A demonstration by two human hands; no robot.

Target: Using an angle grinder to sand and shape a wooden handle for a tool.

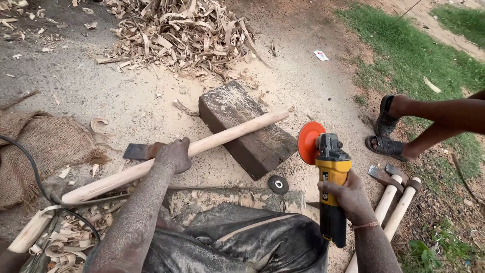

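Observation:
My left hand [173, 155] grips a long pale wooden handle [227, 134] near its middle. The handle lies slanted, its far end resting on a dark wooden block [252, 141]. My right hand [348, 198] holds a yellow angle grinder [331, 172] upright by its body. The grinder's orange disc [308, 142] faces left, a short way right of the handle's far end and not touching it. A black cable [35, 177] runs along the left side.
A loose grinding disc [278, 184] lies on the sandy ground. Wood shavings [182, 35] are piled at the back. Burlap sacking [45, 146] sits left. Two hammers with pale handles [396, 202] lie right. Another person's sandalled feet [386, 134] stand near the grass. A flat metal blade [139, 151] lies behind my left hand.

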